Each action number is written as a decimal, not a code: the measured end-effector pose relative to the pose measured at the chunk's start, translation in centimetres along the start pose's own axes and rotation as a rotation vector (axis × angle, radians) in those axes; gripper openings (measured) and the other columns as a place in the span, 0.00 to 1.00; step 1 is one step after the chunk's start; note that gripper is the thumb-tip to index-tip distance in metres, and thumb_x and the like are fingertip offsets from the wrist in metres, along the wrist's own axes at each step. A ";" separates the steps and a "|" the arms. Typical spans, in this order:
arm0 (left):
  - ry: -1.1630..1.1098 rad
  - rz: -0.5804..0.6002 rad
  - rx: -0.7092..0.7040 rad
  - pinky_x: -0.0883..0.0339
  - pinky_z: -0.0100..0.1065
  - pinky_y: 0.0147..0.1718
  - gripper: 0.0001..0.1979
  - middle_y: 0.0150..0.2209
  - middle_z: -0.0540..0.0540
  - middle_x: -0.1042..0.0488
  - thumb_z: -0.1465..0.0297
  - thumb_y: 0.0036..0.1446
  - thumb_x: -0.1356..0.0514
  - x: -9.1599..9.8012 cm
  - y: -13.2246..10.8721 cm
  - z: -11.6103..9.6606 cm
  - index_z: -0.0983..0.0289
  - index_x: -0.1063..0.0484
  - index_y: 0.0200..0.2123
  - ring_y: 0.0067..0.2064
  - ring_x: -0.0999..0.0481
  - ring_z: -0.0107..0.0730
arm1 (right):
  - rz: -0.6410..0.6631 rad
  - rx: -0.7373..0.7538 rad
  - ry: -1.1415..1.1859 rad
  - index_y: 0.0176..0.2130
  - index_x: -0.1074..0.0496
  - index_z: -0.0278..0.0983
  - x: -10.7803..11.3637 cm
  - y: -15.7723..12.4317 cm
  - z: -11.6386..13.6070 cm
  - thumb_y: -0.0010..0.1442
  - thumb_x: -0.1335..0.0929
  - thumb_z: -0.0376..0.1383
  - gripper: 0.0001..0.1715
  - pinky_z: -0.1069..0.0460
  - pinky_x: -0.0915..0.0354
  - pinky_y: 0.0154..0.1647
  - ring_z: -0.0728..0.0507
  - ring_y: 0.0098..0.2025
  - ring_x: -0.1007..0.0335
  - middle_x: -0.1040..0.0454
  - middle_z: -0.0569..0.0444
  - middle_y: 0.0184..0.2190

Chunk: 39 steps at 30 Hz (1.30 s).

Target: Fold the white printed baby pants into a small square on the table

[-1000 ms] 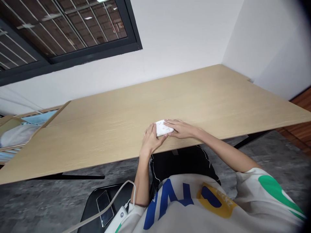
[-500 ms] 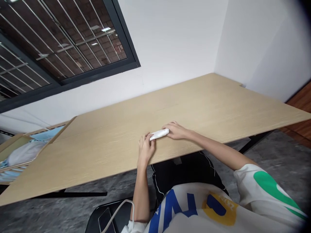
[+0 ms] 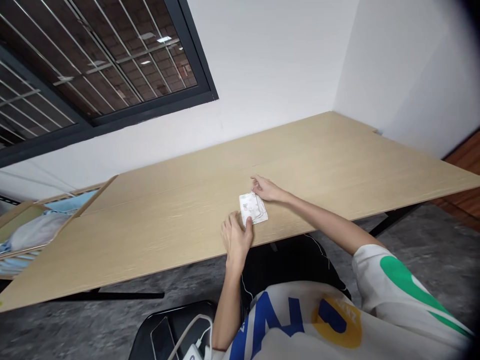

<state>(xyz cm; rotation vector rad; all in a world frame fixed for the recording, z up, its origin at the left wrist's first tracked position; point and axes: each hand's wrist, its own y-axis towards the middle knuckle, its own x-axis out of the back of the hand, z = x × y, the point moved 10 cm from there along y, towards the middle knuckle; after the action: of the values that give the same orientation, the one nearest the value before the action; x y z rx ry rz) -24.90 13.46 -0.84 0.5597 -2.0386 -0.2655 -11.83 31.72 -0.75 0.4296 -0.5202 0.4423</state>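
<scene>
A flat white item with small printed marks lies on the table close to its front edge. Layered edges show along its right side, like a small stack or folded packet; I cannot make out its exact kind. At its lower left, my left hand is open, with the thumb on the near edge and the fingers apart on the tabletop. My right hand is at the far right corner, its fingers bent and closed on that corner. The fingertips there are partly hidden.
The long wooden table runs along the wall under a barred window. At its left end stands a crib-like wooden frame with light blue cloth. Below are a black chair, a white cable and a white device.
The white item was upright on edge between both hands; now it lies flat with its printed face up. My left hand has shifted right and nearer, and my right hand slightly away from me.
</scene>
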 end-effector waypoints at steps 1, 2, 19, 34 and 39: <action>0.038 -0.019 -0.040 0.35 0.52 0.59 0.23 0.58 0.68 0.26 0.57 0.68 0.43 0.1 -0.4 -0.7 0.66 0.32 0.59 0.60 0.28 0.54 | -0.018 0.062 -0.036 0.66 0.36 0.34 0.0 -0.3 1.1 0.71 0.34 0.40 0.29 0.37 0.33 0.62 0.35 0.60 0.27 0.27 0.36 0.61; 0.056 -0.018 -0.078 0.36 0.52 0.59 0.24 0.60 0.68 0.28 0.57 0.69 0.45 -0.1 -0.9 -1.4 0.66 0.33 0.60 0.61 0.29 0.54 | -0.011 0.134 -0.062 0.67 0.36 0.35 -0.3 -0.9 2.4 0.72 0.35 0.42 0.29 0.36 0.37 0.66 0.34 0.64 0.31 0.30 0.36 0.64; 0.399 0.076 -0.253 0.33 0.53 0.55 0.25 0.66 0.69 0.31 0.58 0.73 0.49 -4.0 -4.1 -5.1 0.65 0.31 0.65 0.65 0.32 0.59 | 0.416 0.393 -0.309 0.74 0.44 0.38 -6.8 -5.6 2.8 0.76 0.46 0.53 0.38 0.38 0.64 0.78 0.39 0.78 0.59 0.50 0.49 0.76; 0.079 0.156 -0.193 0.40 0.51 0.61 0.20 0.64 0.62 0.29 0.61 0.74 0.51 -2.6 -2.7 -3.1 0.57 0.32 0.64 0.65 0.31 0.47 | 0.260 0.164 -0.262 0.78 0.58 0.37 -3.2 -3.6 -0.5 0.75 0.52 0.57 0.45 0.37 0.67 0.78 0.38 0.79 0.67 0.60 0.47 0.78; 0.055 0.141 0.011 0.43 0.52 0.58 0.16 0.53 0.62 0.23 0.60 0.72 0.48 -0.4 -0.1 0.8 0.60 0.27 0.54 0.57 0.26 0.48 | -0.068 0.099 -0.090 0.73 0.43 0.35 1.6 -2.9 0.7 0.77 0.47 0.51 0.36 0.36 0.49 0.73 0.35 0.72 0.43 0.38 0.40 0.71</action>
<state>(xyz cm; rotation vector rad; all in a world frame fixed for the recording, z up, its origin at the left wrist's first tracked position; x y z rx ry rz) -25.44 13.50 -1.60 0.4231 -2.0167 -0.1531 -9.39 29.47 -0.12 0.5623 -0.5705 0.3858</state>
